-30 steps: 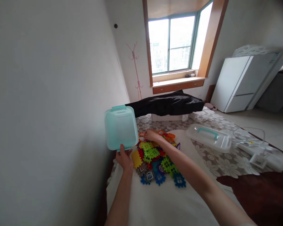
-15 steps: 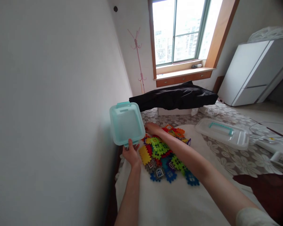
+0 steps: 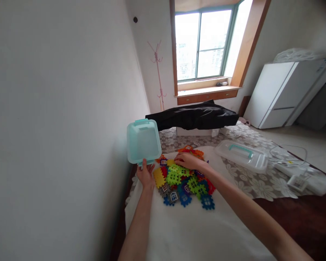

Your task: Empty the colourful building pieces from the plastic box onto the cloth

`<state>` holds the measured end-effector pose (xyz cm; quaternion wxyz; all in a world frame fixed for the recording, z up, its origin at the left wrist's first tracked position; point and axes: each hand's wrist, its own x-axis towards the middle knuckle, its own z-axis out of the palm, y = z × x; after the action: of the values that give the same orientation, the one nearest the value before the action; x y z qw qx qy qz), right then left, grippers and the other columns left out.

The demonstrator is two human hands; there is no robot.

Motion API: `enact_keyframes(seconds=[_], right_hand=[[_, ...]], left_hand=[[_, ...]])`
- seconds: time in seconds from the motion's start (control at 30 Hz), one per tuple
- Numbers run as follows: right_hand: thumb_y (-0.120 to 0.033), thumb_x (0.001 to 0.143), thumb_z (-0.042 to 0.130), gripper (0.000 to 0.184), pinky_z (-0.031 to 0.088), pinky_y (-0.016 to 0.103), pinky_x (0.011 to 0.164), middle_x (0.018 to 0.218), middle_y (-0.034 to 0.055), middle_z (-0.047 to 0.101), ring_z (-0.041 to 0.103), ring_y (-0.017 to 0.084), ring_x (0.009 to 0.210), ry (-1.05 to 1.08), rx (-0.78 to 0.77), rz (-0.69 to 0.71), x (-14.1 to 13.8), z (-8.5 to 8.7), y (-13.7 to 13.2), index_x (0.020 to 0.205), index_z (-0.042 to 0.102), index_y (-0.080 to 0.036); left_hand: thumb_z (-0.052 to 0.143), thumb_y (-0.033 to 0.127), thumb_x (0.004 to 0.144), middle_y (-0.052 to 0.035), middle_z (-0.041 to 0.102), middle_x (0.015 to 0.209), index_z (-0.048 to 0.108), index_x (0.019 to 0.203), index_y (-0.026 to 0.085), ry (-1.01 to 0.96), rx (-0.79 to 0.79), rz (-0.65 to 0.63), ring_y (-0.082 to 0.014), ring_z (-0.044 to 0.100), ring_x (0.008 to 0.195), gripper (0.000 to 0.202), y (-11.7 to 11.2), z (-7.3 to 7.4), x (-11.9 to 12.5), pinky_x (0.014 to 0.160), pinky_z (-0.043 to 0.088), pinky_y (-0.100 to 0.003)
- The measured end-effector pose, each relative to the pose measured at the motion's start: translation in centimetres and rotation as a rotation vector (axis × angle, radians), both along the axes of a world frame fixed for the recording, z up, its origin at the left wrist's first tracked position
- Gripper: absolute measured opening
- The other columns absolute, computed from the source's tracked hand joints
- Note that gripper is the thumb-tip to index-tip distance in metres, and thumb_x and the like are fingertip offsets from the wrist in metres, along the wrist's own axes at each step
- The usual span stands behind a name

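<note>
My left hand (image 3: 146,175) is closed on the near edge of a clear plastic storage box (image 3: 144,142) with teal latches, tilted up beside the wall. A heap of interlocking plastic building blocks (image 3: 174,177) in green, yellow, red, orange, blue and grey lies on a white cloth (image 3: 179,228). Several blocks have window shapes. Over the middle of the heap is my right hand (image 3: 188,160), its loosely bent fingers apart and touching the blocks near a yellow piece. The undersides of those fingers are hidden, but no block shows lifted in them.
A clear lid (image 3: 241,154) with a teal handle lies to the right on the flowered cover (image 3: 250,181). Behind the heap stretches a black cloth (image 3: 192,116) over a white box. White devices and a cable (image 3: 296,181) lie further right. The wall (image 3: 70,127) rises close on the left.
My right hand has moved from beside the storage box back rightward onto the middle of the heap. My left hand still holds the storage box. The camera view has tilted and shifted slightly.
</note>
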<state>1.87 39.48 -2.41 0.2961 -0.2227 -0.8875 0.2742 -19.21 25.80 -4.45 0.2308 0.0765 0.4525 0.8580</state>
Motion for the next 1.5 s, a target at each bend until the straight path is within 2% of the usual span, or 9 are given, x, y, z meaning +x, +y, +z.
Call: enact_keyframes(seconds=[0.07,0.13,0.3,0.4,0.53,0.8,1.03,1.17,1.5], right_hand=[[-0.044,0.095,0.063,0.026,0.056,0.035,0.087,0.105,0.0069,0.079,0.073,0.025,0.093,-0.09,0.082,0.09,1.9,0.5,-1.5,0.103,0.081,-0.026],[-0.046,0.097,0.063,0.033,0.053,0.044,0.102,0.12,0.007,0.076,0.07,0.029,0.111,-0.049,0.153,0.043,3.6,0.4,-3.3,0.123,0.075,-0.031],[-0.042,0.096,0.067,0.057,0.023,0.062,0.128,0.147,0.0016,0.062,0.051,0.031,0.143,0.164,0.252,-0.065,7.1,-2.0,-7.8,0.151,0.051,-0.042],[-0.034,0.099,0.062,0.048,0.02,0.063,0.129,0.139,0.0024,0.068,0.057,0.03,0.136,0.221,0.253,-0.121,8.5,-3.3,-9.2,0.145,0.056,-0.04],[-0.031,0.099,0.06,0.032,0.029,0.06,0.126,0.124,0.0032,0.073,0.064,0.028,0.123,0.315,0.222,-0.209,9.2,-3.6,-8.9,0.13,0.066,-0.038],[-0.032,0.102,0.056,0.022,0.049,0.049,0.105,0.111,0.0053,0.074,0.066,0.026,0.108,0.441,0.152,-0.325,9.0,-3.7,-7.8,0.116,0.073,-0.033],[-0.029,0.102,0.057,0.017,0.05,0.044,0.098,0.105,0.006,0.073,0.065,0.025,0.104,0.482,0.122,-0.344,8.7,-4.2,-7.8,0.106,0.073,-0.027],[-0.027,0.102,0.057,0.016,0.05,0.043,0.095,0.104,0.0058,0.073,0.066,0.024,0.103,0.475,0.112,-0.332,8.6,-4.4,-7.9,0.102,0.073,-0.026],[-0.031,0.102,0.056,0.018,0.051,0.043,0.096,0.103,0.0068,0.073,0.065,0.024,0.103,0.489,0.067,-0.37,8.6,-4.5,-8.1,0.101,0.073,-0.025]], left_hand=[[0.087,0.039,0.075,-0.0025,0.075,0.089,0.066,0.103,0.017,-0.012,-0.012,-0.004,-0.0127,0.07,0.068,0.041,-0.1,0.2,0.0,0.063,0.059,-0.025],[0.087,0.039,0.074,-0.0009,0.074,0.085,0.066,0.1,0.017,-0.012,-0.022,-0.002,-0.0119,0.068,0.065,0.04,-0.3,0.4,-0.1,0.061,0.059,-0.025],[0.084,0.042,0.076,0.0003,0.072,0.084,0.065,0.099,0.017,0.033,-0.038,0.026,-0.0113,0.067,0.064,0.039,-0.2,0.3,-0.3,0.06,0.059,-0.025],[0.085,0.043,0.074,-0.0009,0.072,0.09,0.066,0.102,0.017,0.086,-0.047,0.121,-0.0114,0.067,0.065,0.043,-0.1,0.1,-0.5,0.06,0.06,-0.026],[0.084,0.045,0.072,-0.0018,0.072,0.095,0.068,0.103,0.017,0.171,-0.059,0.214,-0.0126,0.067,0.066,0.044,-0.1,0.5,-0.3,0.057,0.06,-0.027],[0.085,0.045,0.072,-0.0019,0.072,0.092,0.067,0.098,0.017,0.254,-0.071,0.153,-0.0143,0.069,0.067,0.043,0.0,1.6,1.1,0.06,0.062,-0.029],[0.078,0.049,0.079,0.0004,0.072,0.086,0.062,0.105,0.019,0.243,-0.072,0.188,-0.013,0.068,0.064,0.043,-0.2,2.1,-0.8,0.055,0.057,-0.024],[0.07,0.053,0.085,0.0022,0.067,0.074,0.06,0.096,0.018,0.165,-0.078,0.167,-0.0109,0.063,0.058,0.038,-0.7,2.4,-1.9,0.048,0.05,-0.019],[0.065,0.043,0.089,0.0011,0.063,0.078,0.056,0.096,0.019,0.055,-0.049,0.235,-0.0127,0.062,0.064,0.027,-1.0,2.4,-2.1,0.054,0.054,-0.023]])
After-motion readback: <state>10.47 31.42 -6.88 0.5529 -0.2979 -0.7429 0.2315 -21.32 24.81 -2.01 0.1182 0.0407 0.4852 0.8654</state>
